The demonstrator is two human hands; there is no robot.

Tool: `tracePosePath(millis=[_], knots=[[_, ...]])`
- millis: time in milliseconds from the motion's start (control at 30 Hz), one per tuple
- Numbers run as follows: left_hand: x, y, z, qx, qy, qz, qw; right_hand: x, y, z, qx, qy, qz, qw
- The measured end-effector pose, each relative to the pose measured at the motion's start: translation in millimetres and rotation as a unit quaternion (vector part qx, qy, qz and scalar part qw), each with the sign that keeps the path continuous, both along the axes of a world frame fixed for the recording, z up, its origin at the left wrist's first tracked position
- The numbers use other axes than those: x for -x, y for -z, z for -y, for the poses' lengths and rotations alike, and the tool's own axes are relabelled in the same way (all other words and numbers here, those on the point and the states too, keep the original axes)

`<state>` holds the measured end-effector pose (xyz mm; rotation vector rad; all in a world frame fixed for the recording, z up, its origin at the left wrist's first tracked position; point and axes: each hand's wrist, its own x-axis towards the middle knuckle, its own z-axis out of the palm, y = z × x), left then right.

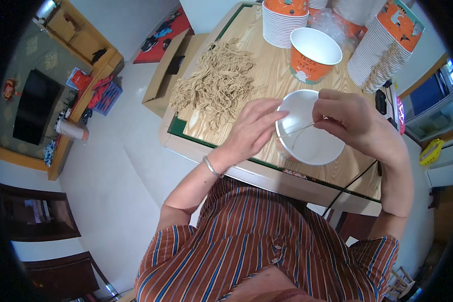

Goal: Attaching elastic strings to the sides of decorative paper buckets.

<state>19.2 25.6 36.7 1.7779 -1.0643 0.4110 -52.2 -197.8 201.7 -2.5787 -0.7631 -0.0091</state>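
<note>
A white paper cup [314, 148] stands near the front edge of the table, its open mouth toward me. My right hand [345, 115] is over the right part of its rim, thumb and fingers pinched on a thin tan string [299, 130]. The string runs across the cup's mouth to its left rim. My left hand [254, 123] is at the cup's left side, fingers stretched out and apart, fingertips at the rim. Whether they press on the cup is hard to tell. A loose heap of tan strings [219, 83] lies left of my hands.
An orange-printed cup [314, 63] stands behind the working cup. Stacked cups [285, 30] rise at the back, and another stack [382, 48] leans at right with strings on its side. A clear plastic bag [332, 25] lies between them. A cardboard box [168, 70] stands left of the table.
</note>
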Motion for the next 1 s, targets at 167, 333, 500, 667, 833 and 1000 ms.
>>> tracePosePath(millis=[167, 333, 500, 667, 833, 1000], knots=[[-9, -23, 0, -0.134, 0.048, 0.153, 0.978, 0, -1, 17, 0.026, 0.015, 0.069, 0.997], [17, -22, 15, -0.101, 0.113, 0.192, 0.97, -8, 14, 23, 0.058, 0.077, 0.149, 0.984], [40, -26, 35, -0.095, 0.122, 0.166, 0.974, -17, 30, 27, 0.045, 0.092, 0.158, 0.982], [54, -20, 50, -0.201, 0.101, 0.176, 0.958, -29, 44, 13, -0.381, 0.142, -0.176, 0.897], [74, -18, 65, -0.234, 0.059, 0.18, 0.954, -41, 24, 13, -0.543, 0.127, -0.294, 0.776], [83, -21, 79, -0.229, 0.035, 0.188, 0.955, -59, -10, 15, -0.571, 0.076, -0.208, 0.791]])
